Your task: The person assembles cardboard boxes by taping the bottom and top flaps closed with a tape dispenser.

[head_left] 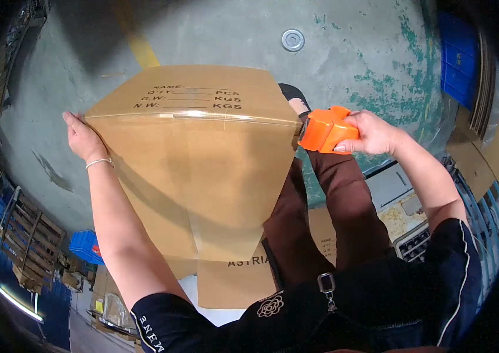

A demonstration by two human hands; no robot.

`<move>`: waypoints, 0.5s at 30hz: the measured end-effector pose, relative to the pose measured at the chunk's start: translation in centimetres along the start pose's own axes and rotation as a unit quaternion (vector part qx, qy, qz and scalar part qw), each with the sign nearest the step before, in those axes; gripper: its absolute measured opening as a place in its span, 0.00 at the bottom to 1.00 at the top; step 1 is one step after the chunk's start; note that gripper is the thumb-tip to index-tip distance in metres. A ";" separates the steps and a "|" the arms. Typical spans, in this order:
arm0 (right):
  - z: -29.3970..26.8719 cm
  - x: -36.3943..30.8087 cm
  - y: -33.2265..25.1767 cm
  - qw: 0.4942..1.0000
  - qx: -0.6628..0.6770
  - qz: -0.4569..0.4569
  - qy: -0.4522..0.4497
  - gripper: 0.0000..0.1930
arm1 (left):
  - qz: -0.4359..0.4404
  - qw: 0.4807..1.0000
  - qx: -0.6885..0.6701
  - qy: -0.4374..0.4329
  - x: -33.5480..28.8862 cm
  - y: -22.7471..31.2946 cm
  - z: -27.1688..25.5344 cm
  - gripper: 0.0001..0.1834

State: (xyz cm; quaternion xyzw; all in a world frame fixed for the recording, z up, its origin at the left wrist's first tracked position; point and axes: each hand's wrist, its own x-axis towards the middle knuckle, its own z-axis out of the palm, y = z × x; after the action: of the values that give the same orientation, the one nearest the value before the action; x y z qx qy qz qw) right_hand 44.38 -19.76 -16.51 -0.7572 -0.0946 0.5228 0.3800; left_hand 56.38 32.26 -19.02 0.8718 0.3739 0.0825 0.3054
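Observation:
A large brown cardboard box stands in front of me, tilted against my legs. Clear shiny tape runs along the edge between its two visible faces. My left hand presses against the box's left corner, its fingers reaching round the edge. In my right hand is an orange tape dispenser, gripped by its handle, with its front end at the right end of the taped edge. The fingertips of my left hand are partly hidden by the box.
Flat cardboard lies beneath the box near me. A round metal disc sits on the worn floor beyond. Wooden pallets and a blue bin stand at left. A blue crate and stacked cardboard sheets are at right.

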 end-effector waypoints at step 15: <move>1.0 6.5 4.5 0.996 0.020 0.078 -0.041 0.22 | 0.745 0.557 0.077 -0.359 -28.5 8.2 7.7 0.13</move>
State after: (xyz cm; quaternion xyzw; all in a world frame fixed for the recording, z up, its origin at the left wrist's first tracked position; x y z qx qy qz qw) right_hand 45.25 -18.88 -24.35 -0.7324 -0.0400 0.5832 0.3490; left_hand 44.05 4.25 -17.86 0.8175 -0.5442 -0.0690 0.1757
